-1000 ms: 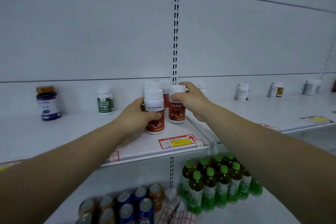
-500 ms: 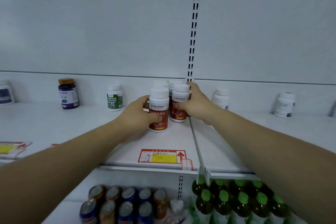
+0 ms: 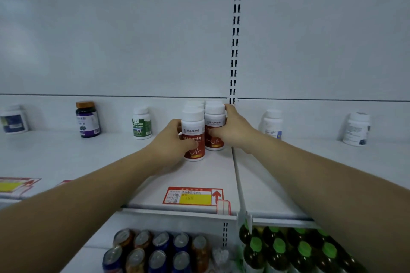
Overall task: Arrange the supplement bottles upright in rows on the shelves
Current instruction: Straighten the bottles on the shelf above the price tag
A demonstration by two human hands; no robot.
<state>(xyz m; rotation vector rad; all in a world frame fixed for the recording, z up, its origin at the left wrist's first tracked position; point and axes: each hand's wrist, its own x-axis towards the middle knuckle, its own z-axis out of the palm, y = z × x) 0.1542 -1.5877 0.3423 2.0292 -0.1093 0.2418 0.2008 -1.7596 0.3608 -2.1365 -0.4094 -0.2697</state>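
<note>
The left hand (image 3: pixel 175 143) is gripping the front red bottle (image 3: pixel 193 137), its fingers curling round the bottle's left side and its thumb pressing across the red label. The right hand (image 3: pixel 233 131) is gripping the second red bottle (image 3: pixel 214 128) from the right, with its fingers wrapping round the back.

Both supplement bottles are standing upright on the shelf (image 3: pixel 199 175), touching side by side just left of the shelf joint. The front one is sitting slightly nearer the camera. Each is wearing a white cap and a white band of dark Chinese characters above a red label showing white Chinese writing and a white heartbeat line. More white caps (image 3: pixel 195 104) of the same kind are lining up directly behind them.

Further left along the back of the shelf, a green-labelled bottle (image 3: pixel 142 123), a dark bottle (image 3: pixel 87 118) with an orange cap and a white tub (image 3: pixel 14 118) are standing well apart. To the right, two white bottles (image 3: pixel 272 124) (image 3: pixel 356 128) are standing apart, their print too small to read.

At the shelf's front edge a red price tag (image 3: pixel 193 196) is showing a yellow panel and a red upward arrow. Below it, drink cans (image 3: pixel 155 250) and green-capped bottles (image 3: pixel 288 248) are filling the lower shelf.
</note>
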